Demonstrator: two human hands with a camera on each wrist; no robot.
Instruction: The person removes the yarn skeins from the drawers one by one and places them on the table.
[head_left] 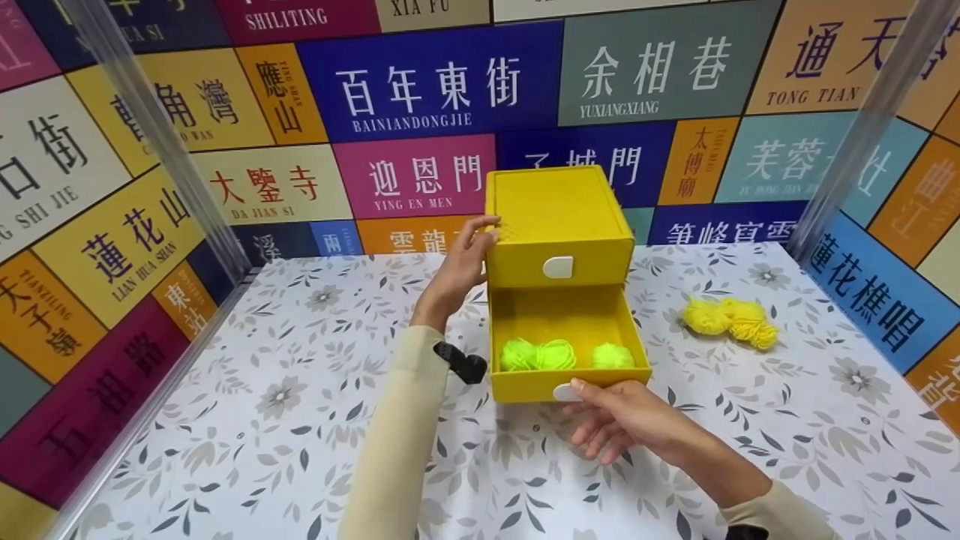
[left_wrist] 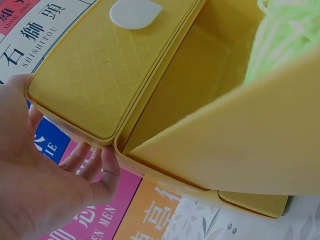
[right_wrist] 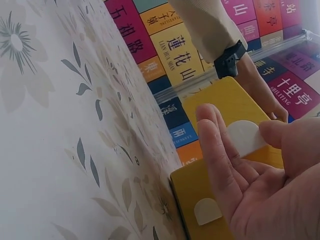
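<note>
A yellow two-drawer box (head_left: 555, 202) stands on the table, its upper drawer (left_wrist: 95, 70) closed and its lower drawer (head_left: 562, 386) pulled out. Inside the lower drawer lie neon-green yarn bundles (head_left: 538, 355), another sitting at the right (head_left: 613, 355). My left hand (head_left: 454, 274) touches the box's upper left side, fingertips at the top edge; in the left wrist view the fingers (left_wrist: 110, 167) lie along that side. At the lower drawer's white knob (right_wrist: 245, 137), my right hand (head_left: 637, 416) rests its thumb, with the other fingers loosely extended below.
A yellow yarn bundle (head_left: 729, 321) lies on the table right of the box. The table has a leaf-patterned cover (head_left: 285, 442). Behind it stands a wall of colourful street-name panels (head_left: 427, 82), with clear corner posts (head_left: 161, 142) at either side.
</note>
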